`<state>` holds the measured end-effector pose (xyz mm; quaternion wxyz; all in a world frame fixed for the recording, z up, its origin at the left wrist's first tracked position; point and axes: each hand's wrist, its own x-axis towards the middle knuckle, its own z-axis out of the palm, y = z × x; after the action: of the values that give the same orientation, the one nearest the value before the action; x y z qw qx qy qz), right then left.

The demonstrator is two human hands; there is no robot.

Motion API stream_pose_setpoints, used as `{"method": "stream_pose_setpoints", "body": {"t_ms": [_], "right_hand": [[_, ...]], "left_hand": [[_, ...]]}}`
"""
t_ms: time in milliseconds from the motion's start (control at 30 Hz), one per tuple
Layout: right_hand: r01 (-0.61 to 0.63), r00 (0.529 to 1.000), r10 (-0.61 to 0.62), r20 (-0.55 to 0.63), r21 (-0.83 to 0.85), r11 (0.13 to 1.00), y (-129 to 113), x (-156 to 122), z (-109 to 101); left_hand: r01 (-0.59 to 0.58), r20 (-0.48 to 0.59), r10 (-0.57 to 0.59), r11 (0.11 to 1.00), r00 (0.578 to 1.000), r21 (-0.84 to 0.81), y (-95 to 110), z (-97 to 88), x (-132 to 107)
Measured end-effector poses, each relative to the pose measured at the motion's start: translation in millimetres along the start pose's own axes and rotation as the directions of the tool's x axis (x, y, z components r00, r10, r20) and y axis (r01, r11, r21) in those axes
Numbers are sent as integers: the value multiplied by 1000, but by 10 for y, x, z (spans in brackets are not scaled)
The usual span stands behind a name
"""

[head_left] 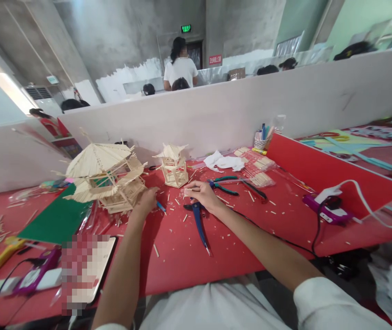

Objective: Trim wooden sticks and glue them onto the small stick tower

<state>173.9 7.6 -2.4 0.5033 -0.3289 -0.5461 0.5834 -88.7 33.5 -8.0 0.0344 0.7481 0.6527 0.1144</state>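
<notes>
A large pavilion model of thin wooden sticks stands at the left, with layered roofs. My left hand is at its lower right edge; the fingers are mostly hidden, so I cannot tell if they grip it. A blue pen-like tool lies beside that hand. My right hand is closed in a pinch on short wooden stick pieces. Just below it lie blue-handled cutters. A smaller stick pavilion stands behind, between the two hands.
Green-handled pliers, white tissue and packs of sticks lie at the back right. Stick scraps litter the red table. At left are a green board, a phone, a yellow glue gun and a power strip.
</notes>
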Motion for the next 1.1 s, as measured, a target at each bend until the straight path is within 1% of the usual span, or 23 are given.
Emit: {"method": "stream_pose_setpoints", "body": {"t_ms": [67,100,133,200,233,300,400,467,500,567,667,700,767,867,967,1100], "right_hand": [[3,1000,-3,4,-8,1000,-3,3,-6],[1,1000,-1,6,-13,1000,-4,4,-8],[-1,1000,2,7,-18,1000,-4,5,-10],[-9,1000,9,11,-22,1000,2,9,-17],[-12,1000,12,13,-19,1000,9,12,-21],[-20,1000,20,24,-6,1000,29,20,-30],[-24,999,24,36,10,1000,61,28,-43],[-25,999,24,33,7,1000,69,27,-47],[-24,999,24,28,4,1000,68,26,-48],[-24,1000,24,13,2,1000,57,21,-48],[-28,1000,29,-6,17,999,33,19,-46],[-31,999,31,-8,24,999,27,20,-44],[-37,999,37,-3,40,999,18,21,-37],[-50,999,50,0,60,997,10,19,-21],[-68,998,68,-2,69,995,5,13,-9],[-79,997,80,-9,90,993,5,8,-7]], "left_hand": [[-26,-29,26,1000,999,8,8,-23,-10],[-68,-38,68,998,997,-3,28,-18,-13],[-138,-36,137,990,990,-23,56,-1,-15],[-271,-13,271,961,963,-59,119,56,-13],[-314,2,315,947,949,-68,145,91,-9],[-359,6,360,930,933,-76,171,155,3],[-376,-27,375,924,927,-70,174,189,13],[-373,-81,367,925,927,-75,207,151,-2],[-377,-117,366,922,923,-92,244,116,-18],[-426,-205,390,887,897,-176,357,30,-67],[-486,-283,414,832,865,-269,565,-73,-155],[-503,-296,425,818,855,-279,623,-88,-179],[-555,-310,475,790,823,-262,701,-87,-211],[-601,-341,520,773,783,-204,725,-43,-215],[-609,-345,532,775,773,-170,703,-13,-203],[-624,-346,553,769,758,-138,703,-29,-209]]}}
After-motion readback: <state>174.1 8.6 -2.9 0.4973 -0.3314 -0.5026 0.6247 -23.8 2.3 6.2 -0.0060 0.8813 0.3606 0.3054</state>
